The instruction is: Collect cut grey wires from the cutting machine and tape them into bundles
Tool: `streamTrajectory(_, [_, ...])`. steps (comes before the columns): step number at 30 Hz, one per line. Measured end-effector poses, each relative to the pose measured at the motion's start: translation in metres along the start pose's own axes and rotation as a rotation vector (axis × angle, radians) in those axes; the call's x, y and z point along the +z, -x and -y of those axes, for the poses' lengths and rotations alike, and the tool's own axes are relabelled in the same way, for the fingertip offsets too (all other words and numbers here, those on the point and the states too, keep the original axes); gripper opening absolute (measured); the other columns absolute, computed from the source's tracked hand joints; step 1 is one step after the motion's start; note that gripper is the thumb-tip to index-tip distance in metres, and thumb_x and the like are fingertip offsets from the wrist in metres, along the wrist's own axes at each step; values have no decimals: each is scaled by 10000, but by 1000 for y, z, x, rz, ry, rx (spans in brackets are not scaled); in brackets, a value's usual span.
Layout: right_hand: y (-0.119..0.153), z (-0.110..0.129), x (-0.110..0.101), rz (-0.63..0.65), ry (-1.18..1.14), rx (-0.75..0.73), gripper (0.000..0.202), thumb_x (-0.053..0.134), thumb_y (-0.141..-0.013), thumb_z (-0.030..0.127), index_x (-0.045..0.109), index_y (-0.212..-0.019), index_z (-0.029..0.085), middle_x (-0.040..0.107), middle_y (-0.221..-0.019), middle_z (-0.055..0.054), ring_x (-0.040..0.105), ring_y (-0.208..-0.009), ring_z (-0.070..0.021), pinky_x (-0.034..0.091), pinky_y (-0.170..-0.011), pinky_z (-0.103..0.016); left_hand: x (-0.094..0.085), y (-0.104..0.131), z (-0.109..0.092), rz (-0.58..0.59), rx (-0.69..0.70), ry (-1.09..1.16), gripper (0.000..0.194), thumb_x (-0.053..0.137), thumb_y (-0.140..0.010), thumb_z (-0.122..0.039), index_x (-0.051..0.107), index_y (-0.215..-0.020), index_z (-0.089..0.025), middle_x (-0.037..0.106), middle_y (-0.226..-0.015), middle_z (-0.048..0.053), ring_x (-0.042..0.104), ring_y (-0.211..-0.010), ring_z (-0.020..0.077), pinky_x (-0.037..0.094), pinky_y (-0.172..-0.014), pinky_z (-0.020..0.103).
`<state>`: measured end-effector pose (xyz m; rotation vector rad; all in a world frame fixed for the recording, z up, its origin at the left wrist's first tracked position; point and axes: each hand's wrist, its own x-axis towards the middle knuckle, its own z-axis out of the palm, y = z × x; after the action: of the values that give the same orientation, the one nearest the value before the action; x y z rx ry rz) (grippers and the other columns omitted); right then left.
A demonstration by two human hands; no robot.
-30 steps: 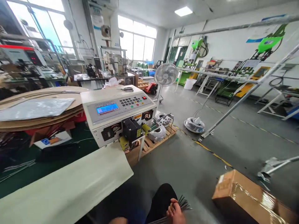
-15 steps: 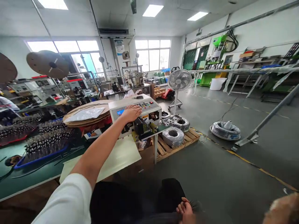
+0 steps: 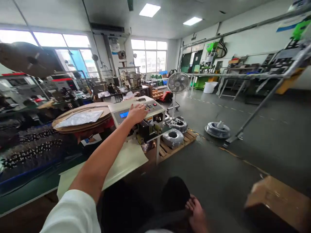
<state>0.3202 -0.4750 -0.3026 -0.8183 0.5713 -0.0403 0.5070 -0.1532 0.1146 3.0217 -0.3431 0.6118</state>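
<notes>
Head cam, wearer's POV: the L arm [image 3: 104, 163], in a short white sleeve [image 3: 75, 210], reached fwd to a white machine [image 3: 126, 104] on the bench, just L of ctr. The L hand [image 3: 137, 113] lay palm-down on or just over its ctrl panel, fingers loosely extended & released; can't tell if any key was pressed. A small blue screen [image 3: 123, 114] glowed just L of the hand, w/ part of the keypad [image 3: 149, 107] to its R. Below the machine's front lay a pale sheet [image 3: 127, 158].

The R hand [image 3: 197, 213] was low, beside a black-clad knee [image 3: 175, 192], fingers curled; blurred, so can't tell if they gripped anything.

L of the machine: a stack of brown discs [image 3: 59, 127] w/ a silvery bag [image 3: 81, 118] on top. To its R: a standing fan [image 3: 178, 82] & a grey coil [image 3: 168, 141] on a wooden pallet [image 3: 188, 141]. Bottom R, on the floor: a cardboard box [image 3: 282, 199], partly blurred.
</notes>
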Motion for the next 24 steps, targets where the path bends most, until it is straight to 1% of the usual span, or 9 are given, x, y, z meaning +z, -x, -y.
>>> streamTrajectory(2, [13,3,8,-72,-46,3,227,698,-613,313,532,-757,257,292,-460,114,340,-344,-62,346,-345,-188,6,81,-17,-195,54,95,482,335,-979,-374,455,-1420,-223,470,-1493,59,308,-1449,221,153,-1240,487])
streamTrajectory(4, [23,9,15,-62,-126,32,204,683,-641,266,532,-774,232,259,-452,135,268,-346,-34,321,-365,-161,31,182,-40,-212,180,234,468,390,-950,-316,470,-1406,-255,515,-1447,44,308,-1451,217,186,-1241,476])
streamTrajectory(7, [34,20,33,51,-143,54,192,665,-662,203,536,-803,217,254,-451,145,240,-364,-34,313,-396,-161,99,325,-78,143,297,419,484,496,-888,-335,505,-1372,-316,580,-1374,27,459,-1351,234,310,-1193,488])
streamTrajectory(8, [37,23,42,97,-131,65,190,658,-663,189,537,-807,216,254,-451,145,238,-370,-37,312,-405,-165,125,358,-91,244,217,446,540,523,-865,-345,483,-1398,-268,586,-1367,65,513,-1302,252,396,-1137,469])
streamTrajectory(10, [41,24,61,182,-94,94,186,642,-658,176,540,-808,218,251,-450,144,236,-382,-46,313,-426,-176,173,399,-111,400,72,481,659,518,-856,-366,369,-1478,-210,602,-1336,125,595,-1207,268,522,-992,420])
streamTrajectory(13, [43,15,88,244,-28,142,171,628,-653,187,547,-800,218,279,-454,136,267,-406,-59,343,-473,-204,215,415,-121,523,-15,534,644,480,-877,-410,346,-1483,-240,633,-1286,155,684,-1055,270,577,-814,367])
streamTrajectory(16, [43,4,109,279,49,195,136,617,-661,197,561,-784,216,322,-456,121,337,-441,-79,407,-543,-246,221,417,-109,555,-45,548,486,425,-918,-409,469,-1378,-260,694,-1164,146,726,-912,266,577,-705,357])
streamTrajectory(20, [44,13,129,496,215,243,56,597,-694,188,593,-747,208,328,-439,109,404,-469,-100,473,-656,-310,189,389,-85,462,-64,508,378,385,-953,-397,580,-1230,-229,698,-1078,124,707,-940,267,578,-770,390])
streamTrajectory(24, [50,41,136,834,493,218,82,581,-754,176,660,-735,164,385,-438,87,485,-495,-117,483,-674,-326,125,287,-80,229,100,647,423,376,-972,-370,485,-1362,-250,611,-1302,90,568,-1225,236,475,-1034,410])
